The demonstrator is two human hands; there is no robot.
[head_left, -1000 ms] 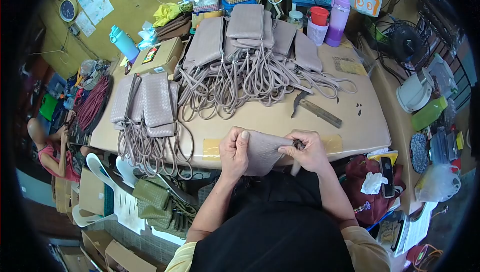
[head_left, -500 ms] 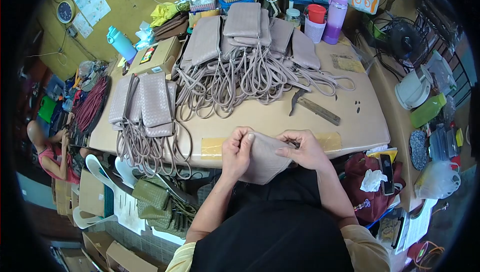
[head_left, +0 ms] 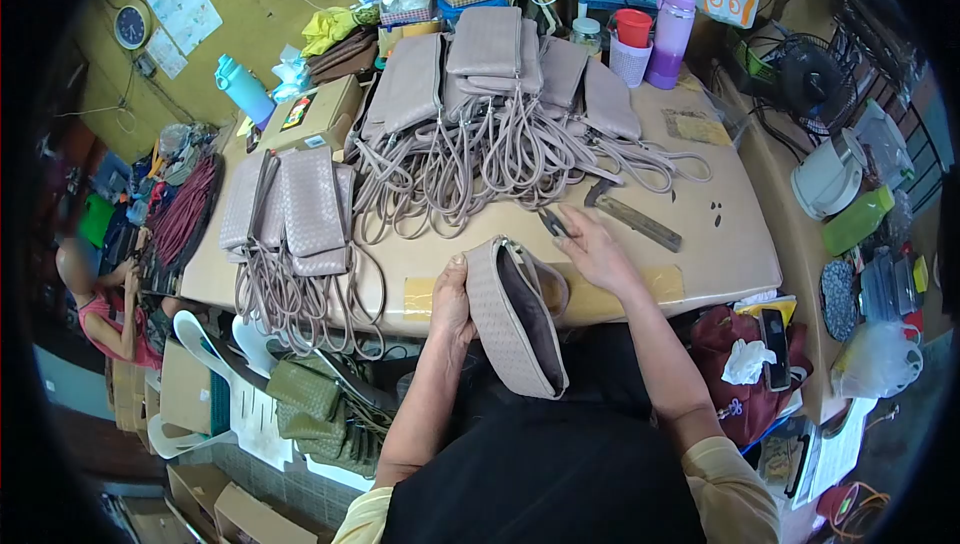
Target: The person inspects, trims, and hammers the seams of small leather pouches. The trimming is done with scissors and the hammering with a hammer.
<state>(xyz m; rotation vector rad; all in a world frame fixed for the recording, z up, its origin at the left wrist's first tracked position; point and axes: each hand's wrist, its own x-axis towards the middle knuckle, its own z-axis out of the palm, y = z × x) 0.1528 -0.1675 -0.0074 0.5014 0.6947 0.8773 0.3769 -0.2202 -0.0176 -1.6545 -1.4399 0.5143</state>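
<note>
My left hand grips the left side of a taupe woven-pattern zip pouch. The pouch stands tilted over my lap, its zipped mouth open on a dark lining, with a strap loop on its right. In my right hand, above the table and right of the pouch, is a small dark pointed tool, apparently thread snips; the fingers hide most of it. A hammer with a wooden handle lies just beyond that hand. Stacked taupe pouches with looped straps cover the table's far side.
More woven pouches lie at the table's left, straps hanging over the edge. Green pouches rest on a white chair. A maroon bag is at my right. Another person sits at far left.
The pouch has turned so its open zipped mouth shows. My right hand has left it and moved up over the table, now with the small dark tool.
</note>
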